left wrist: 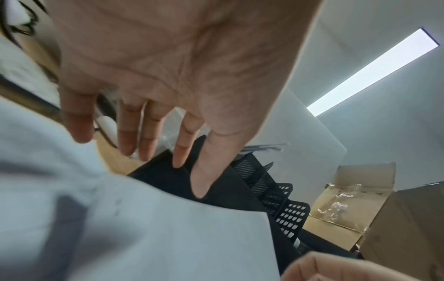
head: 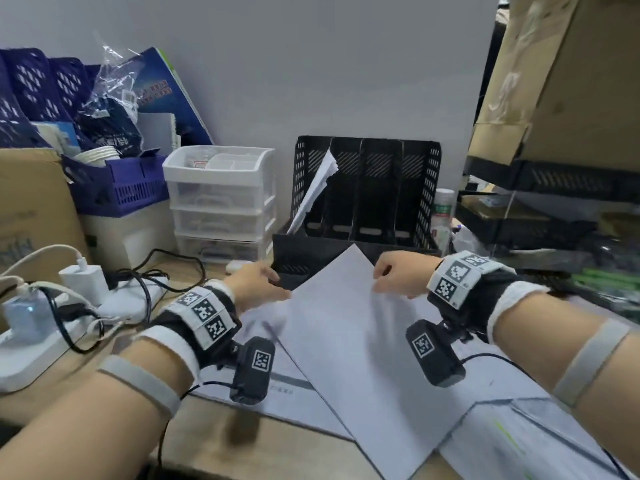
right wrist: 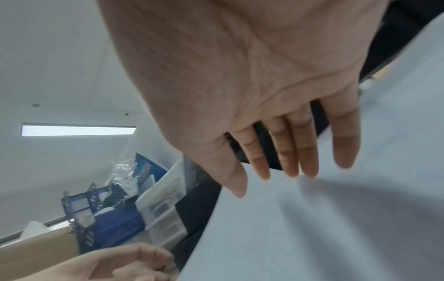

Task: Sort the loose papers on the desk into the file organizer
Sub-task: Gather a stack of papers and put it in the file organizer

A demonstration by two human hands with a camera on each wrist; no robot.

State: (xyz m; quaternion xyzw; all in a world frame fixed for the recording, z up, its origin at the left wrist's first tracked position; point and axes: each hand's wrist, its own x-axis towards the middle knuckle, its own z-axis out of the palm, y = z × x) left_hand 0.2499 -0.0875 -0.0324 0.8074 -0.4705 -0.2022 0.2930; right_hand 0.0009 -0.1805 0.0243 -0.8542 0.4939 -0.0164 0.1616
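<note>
At nine o'clock on the desk lies a white power strip with a charger and black cables plugged in. Behind it, toward ten o'clock, stands a blue basket stuffed with bags and cups, and just right of that a white drawer unit.

My left hand hangs over the left edge of the sheet, at about eleven o'clock from its middle. From the left wrist view my fingers are straight and spread loosely, pointing down, wrapped round nothing; whether the tips touch the paper I cannot tell.

The sheet lies turned like a diamond at the centre of the desk, its far corner at twelve o'clock touching or overlapping the front lip of the black organizer. More papers lie flat beneath it, running off toward five o'clock. The organizer stands against the wall at twelve o'clock, and its leftmost slot holds leaning white pages.

My right hand is at the sheet's upper right edge, at one o'clock. In the right wrist view its fingers are straight and close together, tips at the paper's edge, gripping nothing.

At two o'clock a cardboard box sits on black trays.
</note>
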